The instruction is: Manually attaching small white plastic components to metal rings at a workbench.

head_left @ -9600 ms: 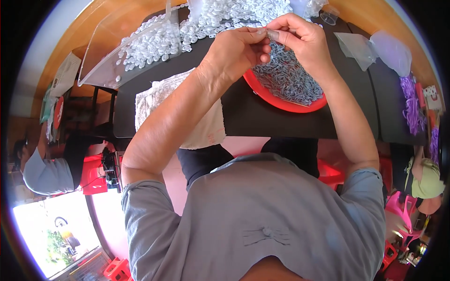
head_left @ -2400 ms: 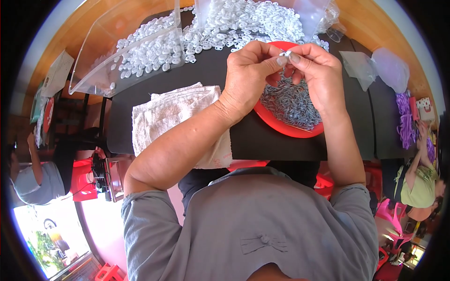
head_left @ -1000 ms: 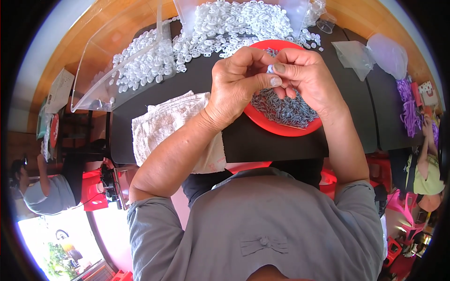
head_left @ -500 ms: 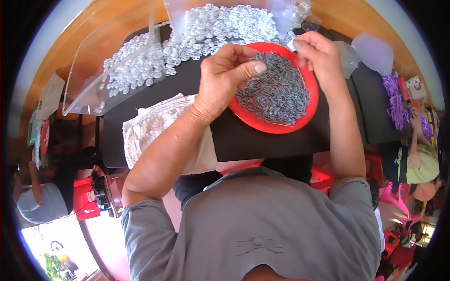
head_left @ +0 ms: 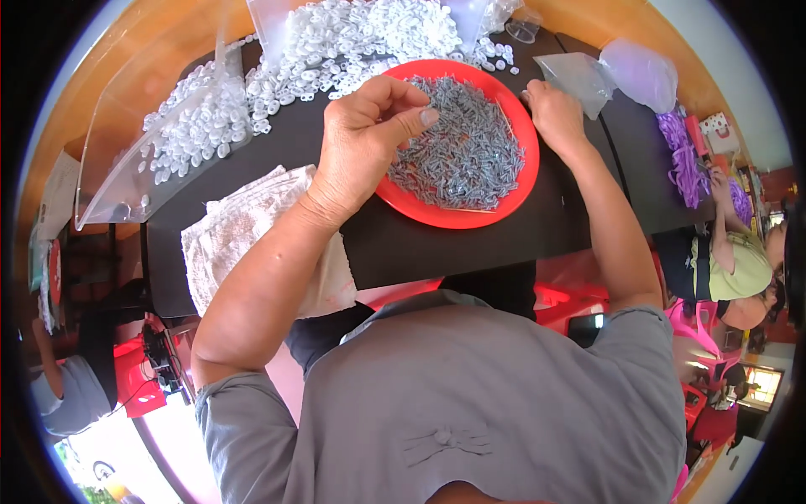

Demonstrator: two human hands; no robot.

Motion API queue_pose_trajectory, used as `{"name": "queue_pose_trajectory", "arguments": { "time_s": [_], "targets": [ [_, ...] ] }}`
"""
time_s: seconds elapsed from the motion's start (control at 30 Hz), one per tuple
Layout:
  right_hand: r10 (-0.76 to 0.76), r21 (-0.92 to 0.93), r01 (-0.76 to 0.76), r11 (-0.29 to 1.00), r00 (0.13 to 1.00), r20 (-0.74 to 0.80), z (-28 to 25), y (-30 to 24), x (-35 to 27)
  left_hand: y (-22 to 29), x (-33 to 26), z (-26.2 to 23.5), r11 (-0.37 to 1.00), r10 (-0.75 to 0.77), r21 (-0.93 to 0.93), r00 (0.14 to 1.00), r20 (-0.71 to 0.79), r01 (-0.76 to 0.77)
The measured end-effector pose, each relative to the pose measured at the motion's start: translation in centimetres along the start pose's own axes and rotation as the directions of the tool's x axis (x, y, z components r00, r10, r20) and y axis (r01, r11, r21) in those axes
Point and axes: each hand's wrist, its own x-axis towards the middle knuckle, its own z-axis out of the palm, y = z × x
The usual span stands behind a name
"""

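A round red plate (head_left: 453, 220) holds a heap of small grey screw-like pieces (head_left: 462, 155). My left hand (head_left: 365, 139) hovers over the plate's left side, fingers curled and thumb tip near the forefinger; anything in that pinch is too small to make out. Just past the plate's right rim, my right hand (head_left: 554, 118) is closed with its knuckles up, and its fingertips are mostly hidden. Beyond the plate lies a large spread of small white oval plastic pieces with holes (head_left: 369, 38).
A folded whitish cloth (head_left: 239, 239) lies left of the plate on the dark table (head_left: 420, 260). Clear plastic sheeting or a tub (head_left: 105, 151) surrounds the white pieces. Clear bags (head_left: 579, 80) and purple strips (head_left: 684, 164) lie right. Other people (head_left: 739, 265) sit either side.
My right hand has turned and drawn away from the plate's rim onto the table beside it. The small white piece at its fingertips no longer shows. My left hand keeps its curled pose.
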Motion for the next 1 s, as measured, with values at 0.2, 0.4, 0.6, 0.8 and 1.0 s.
{"name": "queue_pose_trajectory", "arguments": {
  "time_s": [0.2, 0.4, 0.6, 0.8, 1.0],
  "targets": [
    [-0.048, 0.046, 0.044, 0.998, 0.995, 0.092, 0.4, 1.0, 0.8, -0.5, 0.1, 0.1, 1.0, -0.019, -0.023, 1.0, 0.0, 0.019],
    [-0.072, 0.067, 0.064, 0.996, 0.989, 0.129, 0.0, 1.0, 1.1, 0.3, -0.1, -0.1, 0.999, -0.018, 0.031, 1.0, -0.005, 0.018],
    [-0.138, 0.062, 0.133, 0.989, 0.987, 0.081, 0.1, 3.1, 1.5, -0.5, 0.0, 0.1, 1.0, -0.022, 0.001, 0.999, 0.044, 0.022],
    [0.066, 0.882, -0.388, 0.266, 0.92, 0.385, -7.3, -1.7, 1.3, -0.3, -0.4, 0.0, 0.997, 0.043, -0.064, 0.994, 0.103, -0.036],
    [-0.188, 0.889, -0.457, 0.007, 0.873, 0.45, -8.8, -8.7, -0.1, 0.0, -0.6, 0.5, 0.988, 0.157, -0.041, 0.964, 0.213, -0.152]
  ]
}}
